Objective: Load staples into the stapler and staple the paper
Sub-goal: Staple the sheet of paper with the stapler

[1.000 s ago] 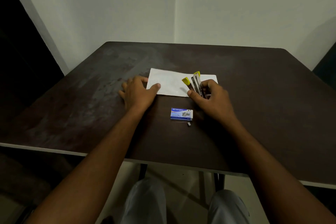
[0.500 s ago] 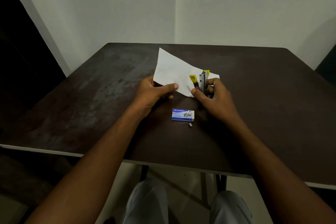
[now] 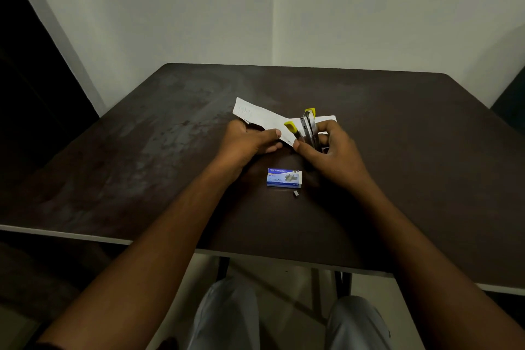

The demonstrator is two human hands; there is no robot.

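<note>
My left hand (image 3: 250,142) pinches the near edge of the white paper (image 3: 262,118), which is lifted off the table and folded over. To its right, my right hand (image 3: 331,150) grips the metal stapler (image 3: 308,129) with yellow tips. The stapler stands upright with its two arms spread apart. The paper's near corner lies between the two yellow-tipped arms. A blue staple box (image 3: 284,177) lies on the table just below both hands. A small loose strip of staples (image 3: 295,194) sits in front of the box.
The dark brown table (image 3: 142,156) fills the view, its near edge close to my knees (image 3: 227,315). White walls meet in a corner behind the table. A dark opening lies to the left.
My left hand went from resting flat on the paper to lifting it, then folded it lower toward the stapler. My right hand raised the stapler upright.
</note>
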